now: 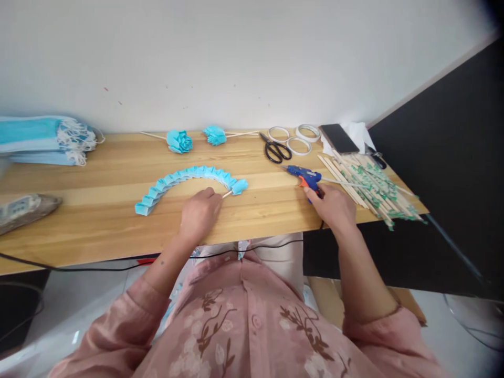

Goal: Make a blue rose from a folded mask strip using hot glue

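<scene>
My left hand (201, 214) is closed round a thin wooden stick (227, 195) above the table. A small blue roll (239, 186) sits at the stick's far end, and from it a long pleated blue strip (173, 178) curves leftward in an arc over the tabletop. My right hand (334, 206) grips a blue glue gun (305, 175) with an orange trigger. The gun's nozzle points left, and a white glue stick (346, 182) runs out of its back. Two blue flowers on sticks, one left (179, 142) and one right (214, 135), lie behind the strip.
Black-handled scissors (277, 151) and several tape rolls (299, 145) lie near the wall. A phone (339, 138) rests on white tissue at right, behind wrapped chopsticks (378, 184). Stacked blue face masks (35, 136) and a power strip (27, 210) are at left. A black cord (98, 269) hangs along the front edge.
</scene>
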{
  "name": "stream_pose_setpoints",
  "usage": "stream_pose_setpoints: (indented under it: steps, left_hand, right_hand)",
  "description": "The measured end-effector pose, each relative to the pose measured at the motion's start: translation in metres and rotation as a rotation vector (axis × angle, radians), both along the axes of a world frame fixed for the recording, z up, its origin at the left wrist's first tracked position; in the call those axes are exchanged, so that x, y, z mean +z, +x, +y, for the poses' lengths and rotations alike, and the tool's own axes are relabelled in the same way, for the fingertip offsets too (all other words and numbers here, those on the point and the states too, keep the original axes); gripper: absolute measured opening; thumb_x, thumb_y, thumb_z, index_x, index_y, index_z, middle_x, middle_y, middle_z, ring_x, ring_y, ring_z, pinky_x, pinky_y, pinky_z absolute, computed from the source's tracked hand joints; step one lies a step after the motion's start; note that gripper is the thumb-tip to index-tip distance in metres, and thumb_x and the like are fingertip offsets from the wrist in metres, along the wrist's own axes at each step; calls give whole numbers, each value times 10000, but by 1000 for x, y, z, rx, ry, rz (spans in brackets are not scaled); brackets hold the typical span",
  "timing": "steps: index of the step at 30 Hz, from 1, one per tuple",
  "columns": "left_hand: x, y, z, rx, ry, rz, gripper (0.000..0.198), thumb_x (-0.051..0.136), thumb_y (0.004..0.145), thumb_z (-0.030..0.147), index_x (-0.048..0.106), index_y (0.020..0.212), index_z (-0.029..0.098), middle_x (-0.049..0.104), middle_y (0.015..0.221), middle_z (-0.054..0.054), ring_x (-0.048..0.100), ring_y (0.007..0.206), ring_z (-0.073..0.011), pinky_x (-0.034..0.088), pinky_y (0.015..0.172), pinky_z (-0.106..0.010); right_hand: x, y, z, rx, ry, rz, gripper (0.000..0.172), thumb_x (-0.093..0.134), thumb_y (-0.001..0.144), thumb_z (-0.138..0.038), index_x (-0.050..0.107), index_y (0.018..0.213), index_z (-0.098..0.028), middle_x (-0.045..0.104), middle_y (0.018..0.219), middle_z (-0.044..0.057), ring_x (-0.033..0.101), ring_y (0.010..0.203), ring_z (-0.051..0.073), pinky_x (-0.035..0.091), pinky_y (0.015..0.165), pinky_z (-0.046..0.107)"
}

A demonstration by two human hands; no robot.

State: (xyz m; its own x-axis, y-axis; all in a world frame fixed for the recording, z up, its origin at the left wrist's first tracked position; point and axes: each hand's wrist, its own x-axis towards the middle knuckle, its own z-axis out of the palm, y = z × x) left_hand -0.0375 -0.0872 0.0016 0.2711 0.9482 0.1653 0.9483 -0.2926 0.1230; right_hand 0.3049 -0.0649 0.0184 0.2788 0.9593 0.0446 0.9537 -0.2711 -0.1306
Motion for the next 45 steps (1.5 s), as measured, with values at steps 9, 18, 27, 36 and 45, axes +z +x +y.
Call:
stream_pose_setpoints:
  steps: [9, 18, 27, 36, 45]
  left_hand:
    - [-4, -2, 0, 2, -39, -61, 380, 360, 1071, 270, 705, 926, 203, 661, 908, -76, 595, 847, -205, 360, 668, -307]
    - [-4, -1, -2, 8, -73, -127, 394, 337, 1067, 266, 696, 919, 202, 678, 897, -77, 594, 838, -199, 426, 698, -286]
    - [-3, -2, -2, -21, -65, -79, 416, 316, 1078, 243, 709, 951, 190, 691, 925, -79, 606, 832, -206, 398, 669, -311]
    - [-3, 0, -2, -3, -9, -46, 394, 360, 1068, 229, 668, 826, 183, 641, 833, -65, 542, 742, -189, 300, 602, -316]
    - [-4, 0, 0, -12, -17, -66, 389, 371, 1054, 197, 647, 780, 178, 632, 815, -69, 523, 736, -194, 280, 599, -326]
  right_hand:
    - [-8, 2, 5, -89, 186, 434, 309, 530, 860, -339, 671, 1076, -168, 677, 792, 69, 586, 631, 205, 446, 615, 344]
    - [20, -41, -14, 161, 270, 1666, 459, 763, 722, -537, 715, 1121, -316, 531, 794, -12, 474, 576, 118, 344, 385, 221]
    - [27, -80, 8, 1, 328, 1407, 291, 858, 697, -333, 644, 865, -228, 545, 665, -44, 462, 521, 78, 308, 380, 170]
    - [37, -81, 10, 257, 338, 1682, 347, 743, 754, -554, 682, 976, -294, 483, 734, 0, 514, 647, 148, 257, 318, 180]
    - [42, -98, 26, 273, 411, 1517, 157, 778, 728, -277, 707, 850, -207, 700, 874, 63, 683, 832, 205, 473, 487, 255]
